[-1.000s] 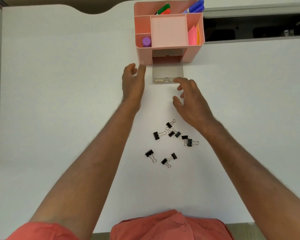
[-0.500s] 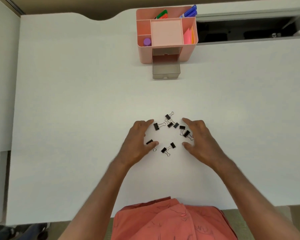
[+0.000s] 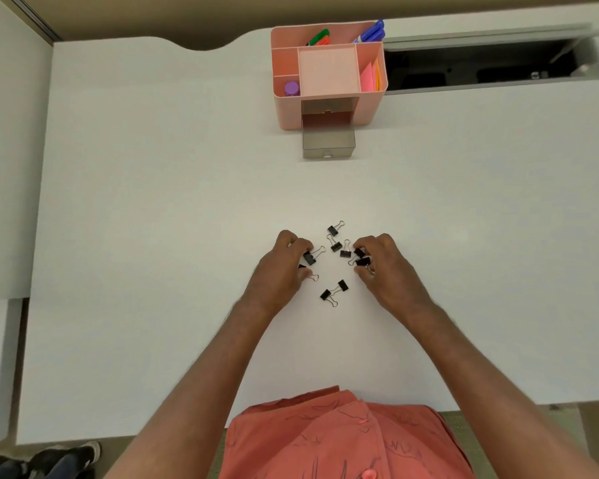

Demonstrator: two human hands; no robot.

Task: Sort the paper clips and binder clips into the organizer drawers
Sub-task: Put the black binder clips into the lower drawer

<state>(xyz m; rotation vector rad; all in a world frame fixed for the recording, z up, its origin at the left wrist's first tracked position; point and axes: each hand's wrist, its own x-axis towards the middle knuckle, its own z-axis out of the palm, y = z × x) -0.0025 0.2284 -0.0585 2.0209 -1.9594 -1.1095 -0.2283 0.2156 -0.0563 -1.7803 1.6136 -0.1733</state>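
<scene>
Eight or so black binder clips [image 3: 336,246] lie in a loose group on the white desk [image 3: 153,202], a little below the centre of the view. Both hands are now on this group. Half a second ago they lay flat and open at its two sides; now the fingers are curled in.

The left hand [image 3: 284,271] is at 9 o'clock of the group. Its fingers pinch one clip [image 3: 310,258] whose wire handle points toward 2 o'clock. A second clip is almost hidden under the thumb, only its wire loop [image 3: 313,277] shows.

The right hand [image 3: 384,267] is at 3 o'clock of the group. Its fingertips close on two clips [image 3: 362,259] that touch each other; I cannot tell if they are lifted from the desk.

Between the hands three clips lie free toward 12 o'clock, and a pair [image 3: 334,292] with crossed handles lies toward 6 o'clock, not touched.

Far away at 12 o'clock stands the pink organizer [image 3: 291,112], with markers [image 3: 370,32], a purple cap [image 3: 292,88] and coloured notes [image 3: 370,77] in its top compartments. Its lower grey drawer [image 3: 328,144] is pulled out toward the person and looks empty, the same as before. One second ago both hands were up at this drawer.
</scene>
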